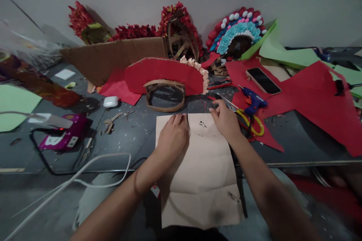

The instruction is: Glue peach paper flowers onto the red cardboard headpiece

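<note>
A creased sheet of pale beige paper (200, 169) with small dark marks lies partly on the table and hangs over its front edge toward my lap. My left hand (174, 131) rests on its upper left part, fingers bent and close together at the top edge. A thin dark line shows by its fingertips; I cannot make out what it is. At the upper right corner, my right hand (224, 120) has its thumb and curled fingers closed at the paper's edge. Scissors with yellow handles (258, 123) and a blue glue gun (254, 101) lie just right of it.
Beyond the paper stands a red headdress piece (164, 69) with a cardboard band (165, 108). A phone (263, 80) lies on red sheets (313, 86). At left are a white earbud case (111, 101), a purple power strip (69, 133) and a white cable (93, 158).
</note>
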`<state>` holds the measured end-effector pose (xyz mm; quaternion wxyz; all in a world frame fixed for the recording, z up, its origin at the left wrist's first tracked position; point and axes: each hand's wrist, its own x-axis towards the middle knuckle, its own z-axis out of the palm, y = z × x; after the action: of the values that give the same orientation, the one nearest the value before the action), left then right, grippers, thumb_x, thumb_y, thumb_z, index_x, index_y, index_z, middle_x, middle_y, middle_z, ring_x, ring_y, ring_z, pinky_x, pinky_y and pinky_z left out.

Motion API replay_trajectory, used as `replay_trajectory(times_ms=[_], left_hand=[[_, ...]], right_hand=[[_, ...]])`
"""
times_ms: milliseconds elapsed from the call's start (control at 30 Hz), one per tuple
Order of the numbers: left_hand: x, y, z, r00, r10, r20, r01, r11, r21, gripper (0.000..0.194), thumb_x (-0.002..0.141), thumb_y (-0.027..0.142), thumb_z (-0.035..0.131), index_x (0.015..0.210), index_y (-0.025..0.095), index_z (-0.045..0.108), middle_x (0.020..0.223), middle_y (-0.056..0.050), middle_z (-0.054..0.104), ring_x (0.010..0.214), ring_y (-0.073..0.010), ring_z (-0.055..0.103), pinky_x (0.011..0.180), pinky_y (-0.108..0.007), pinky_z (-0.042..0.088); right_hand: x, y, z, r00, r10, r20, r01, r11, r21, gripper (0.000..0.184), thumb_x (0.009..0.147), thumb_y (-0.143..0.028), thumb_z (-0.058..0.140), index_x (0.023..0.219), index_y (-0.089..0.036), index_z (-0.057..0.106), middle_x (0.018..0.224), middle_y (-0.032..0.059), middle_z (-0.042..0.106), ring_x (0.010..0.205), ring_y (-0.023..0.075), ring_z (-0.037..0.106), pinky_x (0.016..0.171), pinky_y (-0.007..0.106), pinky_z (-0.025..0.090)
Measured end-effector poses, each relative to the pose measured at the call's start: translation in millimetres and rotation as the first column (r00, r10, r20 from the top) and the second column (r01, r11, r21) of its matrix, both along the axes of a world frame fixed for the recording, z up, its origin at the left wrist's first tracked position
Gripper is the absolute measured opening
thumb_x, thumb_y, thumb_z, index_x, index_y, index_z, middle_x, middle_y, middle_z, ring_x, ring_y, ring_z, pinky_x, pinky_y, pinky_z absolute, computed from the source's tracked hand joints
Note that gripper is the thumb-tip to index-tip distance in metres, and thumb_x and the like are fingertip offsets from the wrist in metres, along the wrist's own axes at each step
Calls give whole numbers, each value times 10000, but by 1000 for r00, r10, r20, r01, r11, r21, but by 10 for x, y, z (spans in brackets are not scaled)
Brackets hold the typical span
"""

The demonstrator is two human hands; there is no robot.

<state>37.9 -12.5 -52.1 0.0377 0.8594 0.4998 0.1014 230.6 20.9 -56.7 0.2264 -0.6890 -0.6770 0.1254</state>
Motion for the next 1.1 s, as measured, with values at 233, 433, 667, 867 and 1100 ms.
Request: replay_trajectory(times_ms=[233, 433, 667, 867, 1100], left_hand=[[-51, -104, 2, 996, 91, 15, -89, 991, -97, 476, 902, 246, 306, 1346, 83, 365, 1404, -129, 402, 1297, -227, 340, 1079, -407, 265], [-48, 121, -15, 987, 153, -51, -159, 979, -128, 507, 913, 258, 247, 1378, 67, 313, 1450, -113, 321, 1339, -217, 279, 1089, -418, 241], [-22, 203, -52, 985, 173, -12, -174, 983, -55, 504, 895, 224, 248, 1368, 75, 336, 1440, -113, 340, 1324, -209, 311, 1082, -410, 244], [-22, 187, -89, 981, 191, 16, -190, 981, -32, 505, 890, 233, 259, 1364, 83, 347, 1430, -108, 361, 1322, -204, 315, 1084, -409, 236], [-17, 188, -75, 981, 195, -4, -195, 979, -50, 505, 895, 235, 246, 1368, 86, 340, 1438, -98, 351, 1326, -195, 304, 1091, -396, 223]], right_hand=[[69, 29, -46, 906, -16, -424, 26, 999, 19, 393, 782, -414, 527, 1084, -174, 452, 530, -64, 486, 487, 128, 469, 540, 240, 335], [84, 90, -90, 862, 12, -506, -7, 1000, 11, 472, 803, -400, 481, 1198, -161, 383, 531, -64, 480, 462, 128, 435, 523, 251, 330], [5, 70, -76, 978, -15, -206, 24, 999, 41, 496, 829, -290, 420, 1292, -131, 338, 621, 1, 584, 595, 191, 534, 571, 279, 333], [-25, 28, -47, 997, 3, -75, 0, 999, 39, 501, 832, -253, 392, 1310, -116, 326, 713, 53, 639, 635, 218, 570, 547, 290, 318], [-6, 5, -35, 997, 3, -83, -2, 1000, 4, 512, 826, -239, 388, 1320, -128, 310, 696, 48, 635, 642, 231, 577, 560, 301, 334]])
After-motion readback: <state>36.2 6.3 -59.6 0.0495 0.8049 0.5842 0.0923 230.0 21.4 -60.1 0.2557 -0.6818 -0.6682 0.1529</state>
